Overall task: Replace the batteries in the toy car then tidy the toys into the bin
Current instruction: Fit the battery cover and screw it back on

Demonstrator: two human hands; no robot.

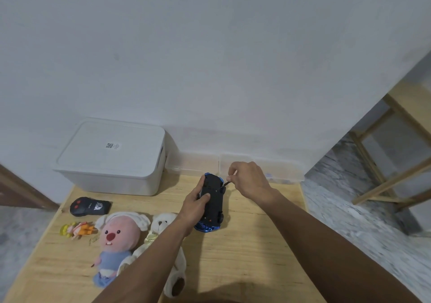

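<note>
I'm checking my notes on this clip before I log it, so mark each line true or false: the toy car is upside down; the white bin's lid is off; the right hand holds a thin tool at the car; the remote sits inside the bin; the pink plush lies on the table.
1. The toy car is flipped, underside up. True.
2. The white bin has its lid off. False: the lid is on.
3. The right hand holds a thin tool at the car. True.
4. The black remote is inside the bin. False: it lies on the table.
5. The pink plush lies on the table. True.
</note>
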